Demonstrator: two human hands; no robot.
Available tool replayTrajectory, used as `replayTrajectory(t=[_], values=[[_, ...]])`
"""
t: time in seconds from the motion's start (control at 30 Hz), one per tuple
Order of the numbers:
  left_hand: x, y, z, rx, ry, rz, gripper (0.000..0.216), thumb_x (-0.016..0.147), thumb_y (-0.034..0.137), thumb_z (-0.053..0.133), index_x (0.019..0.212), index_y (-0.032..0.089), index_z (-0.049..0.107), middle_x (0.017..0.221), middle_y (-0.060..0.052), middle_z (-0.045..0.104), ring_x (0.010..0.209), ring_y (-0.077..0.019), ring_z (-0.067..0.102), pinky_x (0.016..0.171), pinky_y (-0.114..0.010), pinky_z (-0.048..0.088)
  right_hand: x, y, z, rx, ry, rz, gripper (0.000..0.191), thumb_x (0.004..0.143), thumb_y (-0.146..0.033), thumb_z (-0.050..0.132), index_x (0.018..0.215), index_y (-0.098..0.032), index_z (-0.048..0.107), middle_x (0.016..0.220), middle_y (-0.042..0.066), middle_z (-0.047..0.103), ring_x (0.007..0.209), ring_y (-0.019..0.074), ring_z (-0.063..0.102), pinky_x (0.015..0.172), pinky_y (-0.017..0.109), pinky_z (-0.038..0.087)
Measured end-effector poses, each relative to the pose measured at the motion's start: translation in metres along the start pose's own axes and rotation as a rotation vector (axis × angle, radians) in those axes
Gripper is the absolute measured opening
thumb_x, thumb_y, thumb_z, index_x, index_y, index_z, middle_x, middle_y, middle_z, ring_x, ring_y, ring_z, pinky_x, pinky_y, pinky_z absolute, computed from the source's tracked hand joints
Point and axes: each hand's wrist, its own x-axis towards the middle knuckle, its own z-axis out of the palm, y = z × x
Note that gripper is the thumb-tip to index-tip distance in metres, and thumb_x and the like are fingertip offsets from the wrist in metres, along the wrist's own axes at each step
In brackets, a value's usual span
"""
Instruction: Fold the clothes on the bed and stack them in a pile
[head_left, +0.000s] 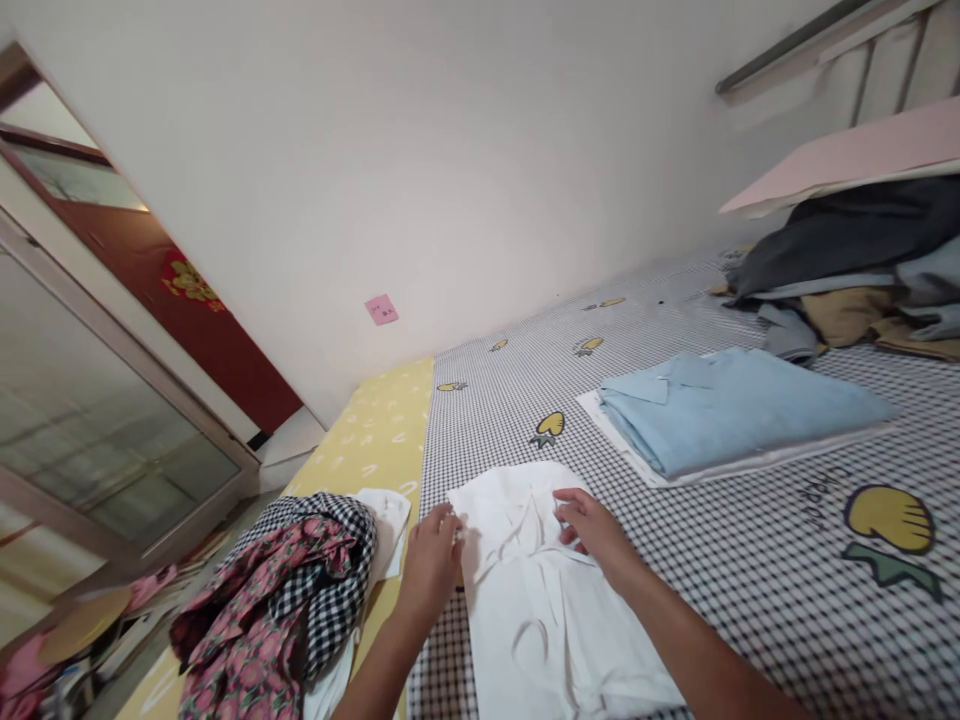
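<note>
A white garment (525,600) with thin fabric ties lies folded into a long shape on the checked bed cover, directly in front of me. Beside its left edge is my left hand (433,556), fingers loosely bent and apart, with no cloth visibly gripped. Over the garment's upper right part, my right hand (595,530) has its fingers bent and spread, the tips at or just above the fabric. Whether they press on it I cannot tell. The tied strings form a loose loop in the middle of the garment.
A folded light-blue shirt (735,410) lies on white cloth to the right. Behind it are dark and tan clothes (855,260) under a pink board (855,160). Pink-patterned and checked clothes (285,600) are heaped on the left, over the yellow strip (390,430). A wall bounds the bed's far side.
</note>
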Motion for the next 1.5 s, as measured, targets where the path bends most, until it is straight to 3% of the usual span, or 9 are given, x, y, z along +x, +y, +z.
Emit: replayTrajectory(t=[0.13,0.3,0.5,0.7,0.87,1.03,1.2,1.4,1.5], values=[[0.034,0.006,-0.005,0.151,0.168,0.057,0.04,0.09,0.01,0.045,0.125,0.022,0.06,0.153,-0.013,0.046,0.144,-0.0289,0.038,0.118,-0.051,0.03,-0.001,0.0,0.001,-0.008,0.012,0.009,0.034,0.074,-0.03,0.049,0.105,-0.021,0.061,0.081,-0.002,0.064,0.054,0.01,0.059,0.047,0.022,0.035],[0.072,0.025,0.004,0.174,-0.068,0.066,0.06,0.083,0.006,0.048,0.14,0.026,0.051,0.168,-0.006,0.021,0.155,-0.0301,0.008,0.123,-0.062,0.009,0.0,0.001,0.001,-0.016,0.021,-0.005,0.032,0.074,-0.028,0.049,0.104,-0.022,0.061,0.081,-0.003,0.065,0.053,0.0106,0.06,0.047,0.023,0.036],[0.083,0.029,0.017,0.1,-0.192,-0.054,0.029,0.076,0.011,0.057,0.1,0.022,0.069,0.153,-0.011,0.048,0.145,-0.0359,0.036,0.11,-0.068,0.032,0.004,0.003,0.002,-0.015,0.023,0.006,0.029,0.076,-0.027,0.048,0.102,-0.022,0.061,0.078,-0.003,0.064,0.05,0.0099,0.058,0.044,0.021,0.033],[0.037,0.015,-0.003,0.084,0.05,-0.008,0.023,0.084,0.008,0.051,0.094,0.024,0.065,0.153,-0.005,0.048,0.146,-0.0236,0.034,0.12,-0.051,0.024,0.004,0.0,0.001,0.037,0.007,0.024,0.029,0.076,-0.026,0.048,0.102,-0.021,0.06,0.079,-0.003,0.063,0.05,0.0096,0.058,0.045,0.021,0.032],[-0.032,-0.02,0.021,0.116,0.18,0.119,0.028,0.086,0.008,0.048,0.092,0.027,0.067,0.154,-0.004,0.048,0.146,-0.0272,0.036,0.12,-0.055,0.027,-0.002,-0.002,-0.002,0.045,0.004,0.013,0.03,0.075,-0.027,0.048,0.101,-0.02,0.061,0.079,-0.002,0.064,0.053,0.01,0.059,0.048,0.022,0.035],[-0.047,-0.036,0.036,-0.071,0.157,-0.108,0.028,0.089,0.015,0.049,0.109,0.024,0.066,0.154,-0.012,0.045,0.144,-0.0301,0.04,0.112,-0.056,0.039,-0.004,0.0,-0.001,0.007,0.016,-0.007,0.032,0.076,-0.031,0.048,0.102,-0.019,0.062,0.081,-0.001,0.065,0.054,0.0107,0.059,0.051,0.024,0.038],[-0.017,0.0,0.011,-0.138,0.364,-0.245,0.038,0.095,0.039,0.051,0.124,0.016,0.059,0.146,-0.02,0.052,0.141,-0.031,0.043,0.114,-0.058,0.036,-0.003,0.001,0.002,-0.019,0.011,-0.018,0.033,0.073,-0.033,0.05,0.1,-0.021,0.064,0.079,-0.002,0.065,0.056,0.0113,0.059,0.054,0.025,0.038],[0.013,0.067,0.01,-0.002,0.02,-0.196,0.061,0.087,0.039,0.064,0.143,0.02,0.049,0.164,-0.017,0.028,0.15,-0.0358,0.027,0.118,-0.066,0.02,-0.004,0.001,0.001,-0.016,0.0,-0.014,0.035,0.072,-0.036,0.051,0.102,-0.021,0.064,0.081,-0.001,0.065,0.057,0.0126,0.06,0.053,0.025,0.036],[0.029,0.081,0.017,0.061,-0.01,-0.183,0.067,0.087,0.029,0.061,0.15,0.021,0.041,0.165,-0.015,0.025,0.151,-0.0354,0.025,0.119,-0.066,0.019,-0.005,0.001,0.0,0.007,-0.008,-0.014,0.037,0.072,-0.037,0.053,0.103,-0.022,0.064,0.082,-0.001,0.065,0.058,0.0127,0.06,0.053,0.025,0.035]])
